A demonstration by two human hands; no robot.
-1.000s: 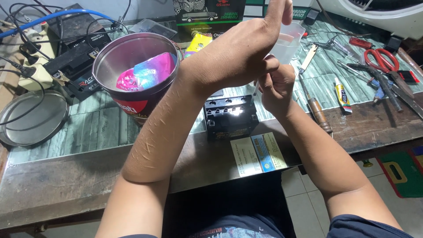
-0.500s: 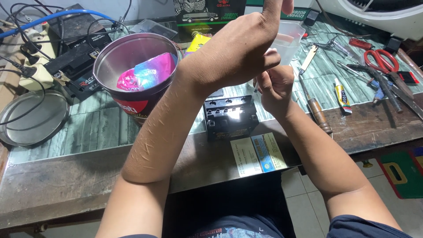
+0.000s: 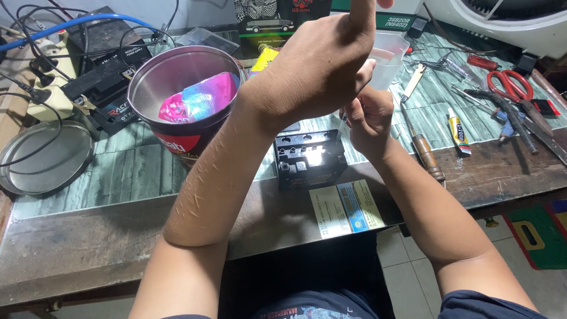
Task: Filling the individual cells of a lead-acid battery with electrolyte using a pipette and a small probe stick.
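Holding: left hand (image 3: 319,65) raised over the counter (image 3: 118,177), fingers wrapped on a clear plastic container (image 3: 390,56) – grip mostly hidden behind the hand
Right hand: (image 3: 369,118) just below it, fingers pinched on something thin, can't tell what
Battery: small black battery (image 3: 307,156) sits on the counter right under both hands
Nearby: metal can (image 3: 183,94) to the left, red scissors (image 3: 508,82) to the right

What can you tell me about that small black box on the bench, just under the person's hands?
The small black box is a squat block of hard, glossy-looking plastic. Its top shows a row of small round openings and catches bright light. It sits flat on the green-patterned bench top, near the front edge, beside the metal tin. Both hands hover above it; neither clearly touches it.
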